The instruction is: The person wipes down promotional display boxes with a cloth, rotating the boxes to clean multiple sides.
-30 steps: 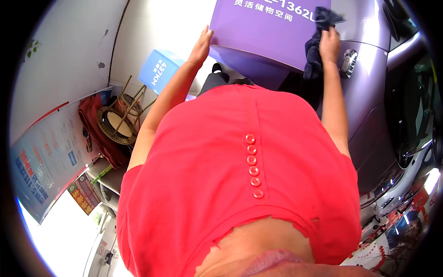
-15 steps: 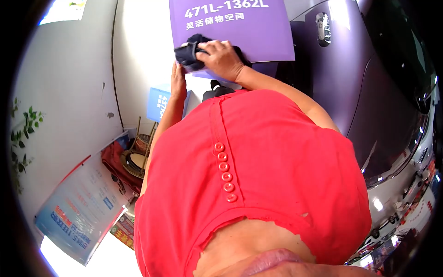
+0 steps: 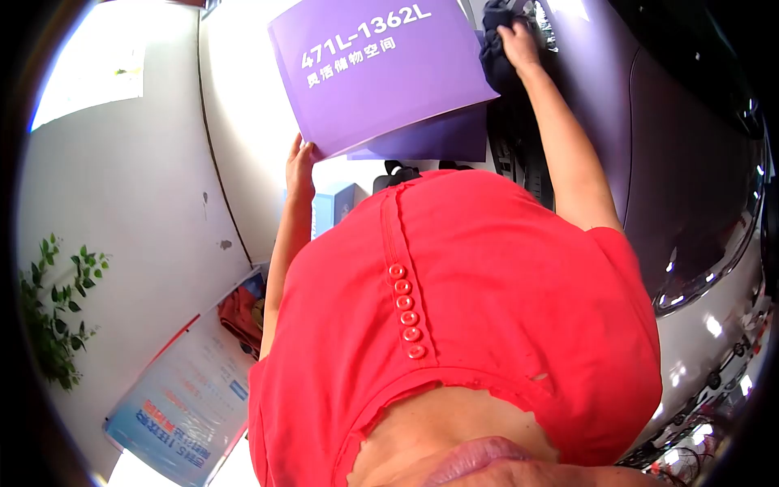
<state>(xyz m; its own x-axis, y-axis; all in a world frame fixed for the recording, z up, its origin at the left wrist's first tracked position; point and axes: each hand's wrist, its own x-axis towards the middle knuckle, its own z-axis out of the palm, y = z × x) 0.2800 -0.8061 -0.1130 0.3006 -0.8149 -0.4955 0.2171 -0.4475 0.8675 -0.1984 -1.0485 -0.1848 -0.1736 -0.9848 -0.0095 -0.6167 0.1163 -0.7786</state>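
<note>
My left hand (image 3: 300,168) grips the near left corner of a purple sign (image 3: 389,89) printed with "471L-1362L" and white Chinese characters. The sign lies tilted in front of my body, and whether it is a flat board or one face of a box I cannot tell. My right hand (image 3: 519,47) is closed on a dark, bunched cloth (image 3: 497,49) at the sign's right edge, close to the car. The cloth hides part of that edge.
A dark purple car (image 3: 592,138) stands along my right. Under the sign is another purple panel (image 3: 438,138). A light blue box (image 3: 333,204) is near my left forearm. Further left are a white wall (image 3: 154,219), a leafy plant (image 3: 61,308) and a printed poster (image 3: 182,414).
My right hand has carried the cloth from the sign's near left corner across to its right edge. The sign has tilted and shifted left in view. My left hand stays at its corner.
</note>
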